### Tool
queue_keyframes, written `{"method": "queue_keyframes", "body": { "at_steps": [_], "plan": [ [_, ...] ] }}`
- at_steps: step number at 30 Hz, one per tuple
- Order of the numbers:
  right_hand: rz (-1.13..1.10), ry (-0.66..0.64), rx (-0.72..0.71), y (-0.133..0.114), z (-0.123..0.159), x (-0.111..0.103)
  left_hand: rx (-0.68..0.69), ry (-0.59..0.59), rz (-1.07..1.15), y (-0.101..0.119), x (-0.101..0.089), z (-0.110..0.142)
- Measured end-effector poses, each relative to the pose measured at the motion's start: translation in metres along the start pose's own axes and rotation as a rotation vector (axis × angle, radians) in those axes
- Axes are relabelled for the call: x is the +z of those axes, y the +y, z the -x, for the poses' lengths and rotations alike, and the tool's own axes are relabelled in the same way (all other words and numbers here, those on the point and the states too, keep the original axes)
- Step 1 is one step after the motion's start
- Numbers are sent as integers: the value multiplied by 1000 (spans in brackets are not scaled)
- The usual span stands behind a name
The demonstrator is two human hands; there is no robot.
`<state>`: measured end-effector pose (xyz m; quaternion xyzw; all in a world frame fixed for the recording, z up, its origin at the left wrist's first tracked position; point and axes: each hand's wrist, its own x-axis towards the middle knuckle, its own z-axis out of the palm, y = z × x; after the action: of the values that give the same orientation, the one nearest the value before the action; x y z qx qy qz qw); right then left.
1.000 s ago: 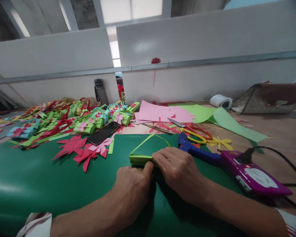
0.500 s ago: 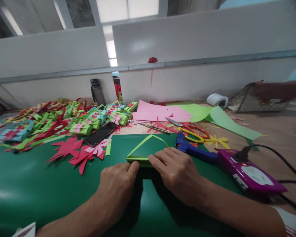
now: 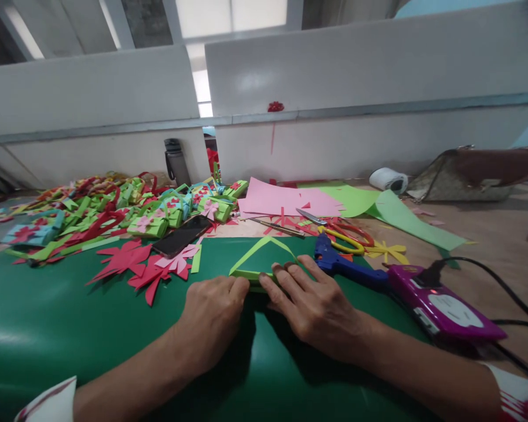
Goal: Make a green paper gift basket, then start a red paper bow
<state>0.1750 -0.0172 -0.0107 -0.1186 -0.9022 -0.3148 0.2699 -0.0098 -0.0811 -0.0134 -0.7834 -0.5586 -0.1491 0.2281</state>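
A small light green paper bag (image 3: pixel 254 274) with a bent strip handle is held low over the green mat (image 3: pixel 114 351). My left hand (image 3: pixel 215 313) pinches its left end between thumb and curled fingers. On its right part lies my right hand (image 3: pixel 310 299), closed over the edge, fingers a little more spread along the top. Much of the bag is hidden behind both hands. To the right of my right hand rests a blue glue gun (image 3: pixel 347 266). Red paper flowers (image 3: pixel 129 261) and a pink paper flower (image 3: pixel 178 261) lie to the left.
Finished small paper bags (image 3: pixel 149 223) pile up at the back left, beside a phone (image 3: pixel 182 235) and a bottle (image 3: pixel 176 162). Scissors (image 3: pixel 343 234), pink paper (image 3: pixel 286 199) and green sheets lie behind. A purple power strip (image 3: pixel 444 308) with cables stands right.
The fingers of my right hand have lifted and spread slightly over the bag. Both hands and the bag sit slightly higher in view. My left hand keeps its pinch.
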Motion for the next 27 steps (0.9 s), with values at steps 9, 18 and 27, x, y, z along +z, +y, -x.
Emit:
{"method": "queue_keyframes", "body": {
  "at_steps": [9,18,27],
  "plan": [
    [-36,-41,10,5,-1,7,59,90,-9,-11,9,0],
    [-186,-49,60,8,-1,13,247,68,-103,-17,16,1],
    [-200,-41,43,8,0,15,323,125,-132,-19,12,-5]
  ]
}}
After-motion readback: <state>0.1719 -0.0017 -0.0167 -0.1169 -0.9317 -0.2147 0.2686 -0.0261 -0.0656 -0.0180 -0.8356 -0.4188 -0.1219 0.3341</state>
